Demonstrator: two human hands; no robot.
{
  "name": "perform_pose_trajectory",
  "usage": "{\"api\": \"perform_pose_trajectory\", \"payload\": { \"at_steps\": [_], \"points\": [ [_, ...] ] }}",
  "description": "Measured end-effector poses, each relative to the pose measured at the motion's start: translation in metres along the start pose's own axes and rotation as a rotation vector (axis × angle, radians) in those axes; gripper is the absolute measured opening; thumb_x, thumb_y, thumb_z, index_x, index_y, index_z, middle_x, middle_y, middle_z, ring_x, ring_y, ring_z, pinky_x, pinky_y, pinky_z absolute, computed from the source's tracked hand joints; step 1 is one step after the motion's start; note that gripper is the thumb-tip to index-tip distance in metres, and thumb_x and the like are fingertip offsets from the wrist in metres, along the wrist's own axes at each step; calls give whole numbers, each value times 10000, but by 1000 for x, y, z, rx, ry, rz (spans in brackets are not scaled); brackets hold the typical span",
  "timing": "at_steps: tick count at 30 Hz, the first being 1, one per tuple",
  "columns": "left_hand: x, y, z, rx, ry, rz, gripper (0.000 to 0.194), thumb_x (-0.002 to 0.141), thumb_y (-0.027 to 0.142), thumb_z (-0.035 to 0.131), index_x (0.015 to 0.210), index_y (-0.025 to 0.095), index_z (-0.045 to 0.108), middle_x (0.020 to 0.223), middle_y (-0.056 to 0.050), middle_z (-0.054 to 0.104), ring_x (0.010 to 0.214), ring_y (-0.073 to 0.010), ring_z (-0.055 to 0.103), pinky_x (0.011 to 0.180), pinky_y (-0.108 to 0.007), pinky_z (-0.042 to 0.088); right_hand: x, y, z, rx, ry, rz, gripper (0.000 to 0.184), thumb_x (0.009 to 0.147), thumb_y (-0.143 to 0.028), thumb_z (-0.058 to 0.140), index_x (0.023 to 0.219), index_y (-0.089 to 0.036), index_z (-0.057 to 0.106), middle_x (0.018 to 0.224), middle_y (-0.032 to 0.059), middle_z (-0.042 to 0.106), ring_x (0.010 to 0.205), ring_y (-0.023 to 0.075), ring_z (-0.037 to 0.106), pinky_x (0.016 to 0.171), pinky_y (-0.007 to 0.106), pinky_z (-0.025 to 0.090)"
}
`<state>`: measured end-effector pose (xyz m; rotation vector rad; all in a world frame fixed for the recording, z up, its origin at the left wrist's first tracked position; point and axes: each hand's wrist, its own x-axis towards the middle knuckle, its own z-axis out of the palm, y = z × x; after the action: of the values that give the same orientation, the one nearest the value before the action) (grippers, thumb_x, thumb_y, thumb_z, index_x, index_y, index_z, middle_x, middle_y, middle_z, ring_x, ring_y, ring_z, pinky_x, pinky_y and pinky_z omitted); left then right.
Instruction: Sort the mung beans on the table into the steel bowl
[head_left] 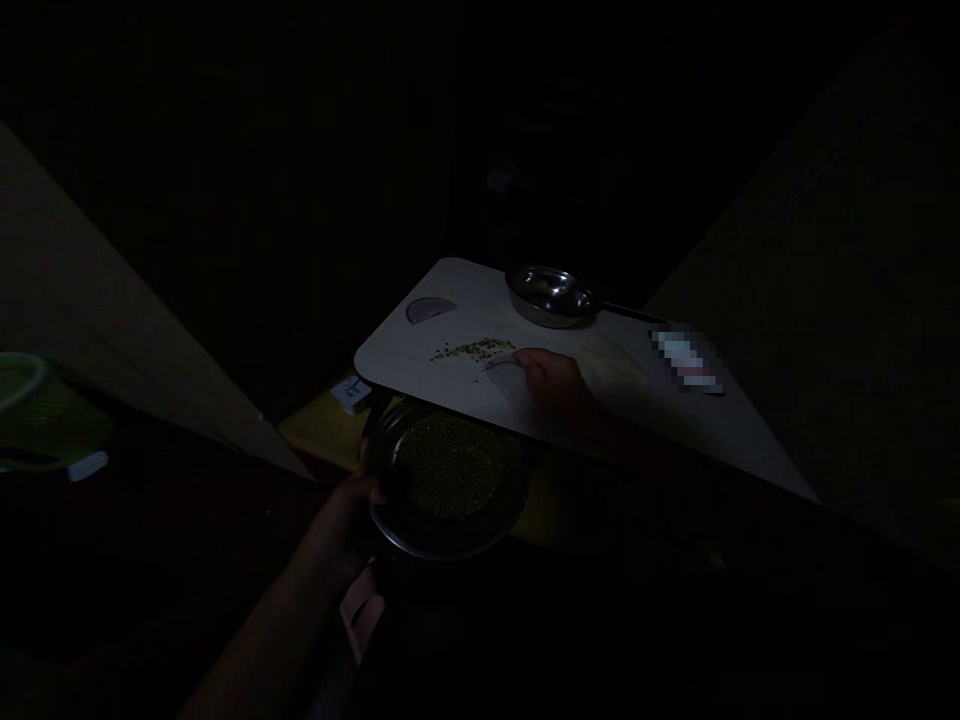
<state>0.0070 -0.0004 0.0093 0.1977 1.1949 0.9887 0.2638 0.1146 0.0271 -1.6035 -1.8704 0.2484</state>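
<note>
Steel bowl (450, 545) of mung beans (455, 465) held in closed left grip (349, 510); open right grip (551, 385) flat on pale tabletop (397, 350).

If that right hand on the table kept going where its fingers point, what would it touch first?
Probably the scattered green beans just ahead of the right hand; dim light blurs depth.

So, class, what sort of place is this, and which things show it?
Probably a dim room in a home, used for food, though it's hard to be sure: a steel bowl of small green grains, more grains scattered on a small white table, and a steel pan.
</note>
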Motion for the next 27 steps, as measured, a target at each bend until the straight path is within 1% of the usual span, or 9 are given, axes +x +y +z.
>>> {"api": "perform_pose_trajectory", "payload": {
  "at_steps": [2, 4, 9, 12, 15, 18, 21, 24, 27],
  "points": [
    [0, 0, 0, 7, 5, 11, 278, 393, 23, 537, 624, 177, 555, 461, 28, 510, 421, -110, 465, 439, -221, 360, -1, -1, -2, 11, 30, 15, 365, 897, -282, 398, 992, -209, 743, 1062, 72, 750, 1028, 239, 675, 943, 392, 508],
    [1, 0, -1, 19, -2, 28, 259, 396, 35, 540, 608, 184, 543, 457, 29, 516, 418, -115, 470, 433, -224, 367, -5, -3, -6, 19, 15, 25, 366, 897, -275, 398, 988, -197, 744, 1062, 78, 750, 1027, 239, 677, 947, 397, 506],
    [4, -4, -4, 24, -43, 38, 255, 404, 58, 557, 628, 179, 562, 468, 26, 533, 421, -121, 475, 423, -230, 370, -19, -16, -11, 57, -141, -52, 368, 904, -269, 403, 1014, -162, 738, 1090, 95, 743, 1043, 230, 678, 940, 391, 510],
    [6, -4, -6, 15, -56, 18, 283, 398, 54, 558, 656, 168, 581, 498, 7, 567, 461, -136, 516, 451, -241, 403, -22, -20, -8, 53, -186, -97, 353, 905, -271, 415, 1015, -178, 737, 1067, 86, 750, 1012, 218, 690, 927, 376, 516],
    [8, -4, -7, -4, -79, 34, 308, 409, 43, 557, 687, 174, 588, 517, 12, 577, 477, -139, 527, 465, -246, 412, -18, -17, -3, 42, -189, -113, 351, 902, -283, 414, 1019, -205, 737, 1065, 71, 753, 1002, 224, 694, 920, 387, 521],
    [7, -4, -7, 9, -81, 22, 289, 420, 48, 553, 678, 174, 585, 501, 14, 565, 457, -138, 515, 453, -248, 403, -14, -15, 1, 43, -183, -117, 375, 897, -288, 401, 1040, -197, 736, 1101, 82, 743, 1043, 234, 682, 947, 405, 506],
    [5, -3, -4, 6, -32, 7, 294, 410, 49, 550, 675, 168, 593, 500, 6, 570, 450, -138, 515, 440, -242, 394, -16, -20, 4, 76, -210, -127, 387, 894, -306, 400, 1038, -191, 740, 1092, 86, 745, 1034, 226, 684, 936, 396, 511],
    [3, -2, -2, 14, 12, -11, 253, 407, 52, 552, 632, 166, 582, 488, -7, 575, 440, -138, 515, 437, -245, 403, -21, -26, 7, 127, -255, -170, 380, 887, -323, 411, 1023, -204, 746, 1057, 68, 754, 987, 205, 695, 902, 366, 526],
    [3, -1, -3, 13, -26, -12, 247, 419, 47, 561, 632, 168, 589, 492, -10, 589, 439, -140, 521, 439, -247, 416, -21, -25, 5, 136, -207, -171, 374, 887, -308, 410, 1029, -218, 744, 1058, 54, 754, 994, 200, 689, 907, 364, 525]
  ]
}}
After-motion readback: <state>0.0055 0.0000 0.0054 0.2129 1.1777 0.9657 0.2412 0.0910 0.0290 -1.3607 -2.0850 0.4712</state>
